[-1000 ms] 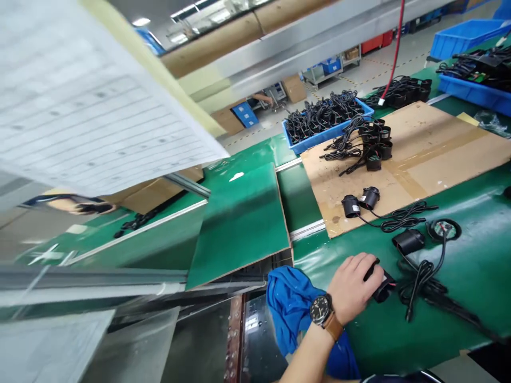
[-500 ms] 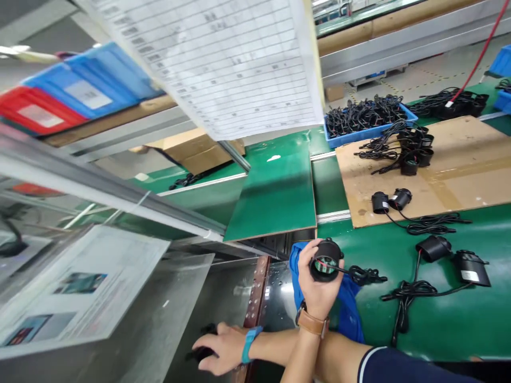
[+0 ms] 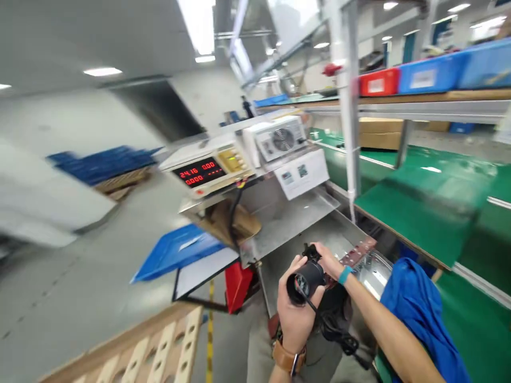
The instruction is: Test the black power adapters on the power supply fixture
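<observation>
My left hand [image 3: 295, 316], with a brown watch strap at the wrist, is wrapped round a black cylindrical housing [image 3: 313, 274]. The housing's open end faces me, and a circuit board shows inside. From it a bundled black cable [image 3: 339, 332] hangs down to the right. My right hand [image 3: 329, 263], wearing a teal wristband, closes on a small black part [image 3: 311, 252] at the far end of the housing. Whether that part touches the housing cannot be made out. Below both hands is a metal tray [image 3: 275, 276] with a brown riveted strip [image 3: 359, 251].
A power supply [image 3: 207, 167] with red digits stands ahead on the left, beside a white fan-cooled unit [image 3: 281, 139]. Blue cloth [image 3: 415, 308] lies at right on the green bench [image 3: 479, 319]. A wooden pallet [image 3: 159, 351] is at lower left.
My view has swung left. The left hand has brought the housing from beside the bench to over the metal tray, and the right hand has lifted the small black part up to it.
</observation>
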